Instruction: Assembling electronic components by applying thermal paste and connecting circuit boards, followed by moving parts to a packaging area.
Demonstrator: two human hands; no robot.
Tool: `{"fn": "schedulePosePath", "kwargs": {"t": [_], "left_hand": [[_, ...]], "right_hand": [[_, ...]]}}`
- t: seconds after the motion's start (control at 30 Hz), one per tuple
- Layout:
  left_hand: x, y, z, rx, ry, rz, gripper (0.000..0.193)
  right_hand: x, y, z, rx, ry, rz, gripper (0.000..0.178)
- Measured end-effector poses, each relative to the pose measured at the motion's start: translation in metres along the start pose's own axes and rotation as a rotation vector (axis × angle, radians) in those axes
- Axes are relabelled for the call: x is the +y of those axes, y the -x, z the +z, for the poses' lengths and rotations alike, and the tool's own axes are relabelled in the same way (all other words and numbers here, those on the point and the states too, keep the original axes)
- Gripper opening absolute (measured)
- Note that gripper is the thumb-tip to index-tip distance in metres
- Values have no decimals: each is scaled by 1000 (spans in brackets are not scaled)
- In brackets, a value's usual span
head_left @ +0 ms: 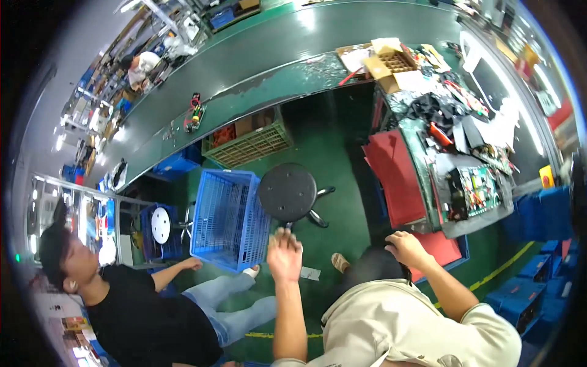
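My left hand (285,255) is raised in front of me with the palm turned up. Its fingers are loosely bent and apart, and it holds nothing. Just beyond it stands a round black stool (287,191), with a blue plastic crate (227,215) to the left of the stool. My right hand (407,249) hovers by my right thigh, near the red sheets beside the workbench. Thumb and forefinger are apart there, with nothing visible between them; the other fingers are partly hidden.
A co-worker in a black shirt (147,312) is close on my left. Ahead runs a long green conveyor (263,61) with a small device (194,114) on it. The workbench (422,165) at right carries circuit boards, black bags and a cardboard box (391,68). Blue cases (520,293) stand at far right.
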State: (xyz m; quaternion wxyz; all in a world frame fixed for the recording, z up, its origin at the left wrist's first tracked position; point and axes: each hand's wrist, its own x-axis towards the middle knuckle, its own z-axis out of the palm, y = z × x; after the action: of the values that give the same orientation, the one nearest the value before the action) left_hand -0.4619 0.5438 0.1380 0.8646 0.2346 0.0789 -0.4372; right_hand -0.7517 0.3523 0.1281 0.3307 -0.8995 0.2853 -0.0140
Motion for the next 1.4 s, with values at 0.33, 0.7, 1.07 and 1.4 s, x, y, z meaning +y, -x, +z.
{"fn": "schedulePosePath", "kwargs": {"t": [0.33, 0.7, 1.07, 1.4], "left_hand": [[32, -120, 43, -39, -95, -24, 32], [40, -130, -8, 481, 192, 202, 30], [106, -221, -11, 259, 122, -29, 31], [183, -255, -26, -88, 218, -97, 22]], "right_hand": [[-51, -200, 25, -129, -221, -290, 23], [-93, -446, -34, -345, 253, -610, 20], [-117, -409, 3, -211, -101, -192, 23], [-111, -365, 68, -361, 202, -145, 26]]}}
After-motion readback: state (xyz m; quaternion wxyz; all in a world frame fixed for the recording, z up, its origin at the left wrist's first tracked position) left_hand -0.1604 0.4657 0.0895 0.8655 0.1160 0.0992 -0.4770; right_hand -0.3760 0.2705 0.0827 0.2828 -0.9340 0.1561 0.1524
